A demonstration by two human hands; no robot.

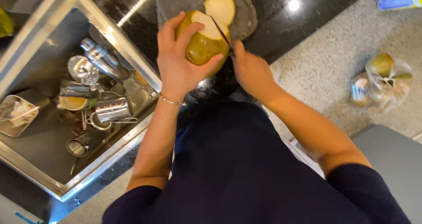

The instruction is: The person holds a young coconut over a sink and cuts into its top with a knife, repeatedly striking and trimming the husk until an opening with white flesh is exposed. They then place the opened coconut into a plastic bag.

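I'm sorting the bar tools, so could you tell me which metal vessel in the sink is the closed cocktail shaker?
The capped, tapered cocktail shaker lying tilted at the sink's far end; the handled steel cup and jigger are open-mouthed.

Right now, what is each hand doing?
Left hand: closed around the green coconut.
Right hand: closed on the knife cutting it.

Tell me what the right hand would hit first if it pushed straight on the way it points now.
Probably the green coconut: the right hand points up the picture with its knife already in the cut white top, while the left hand grips the husk. Depth is hard to judge.
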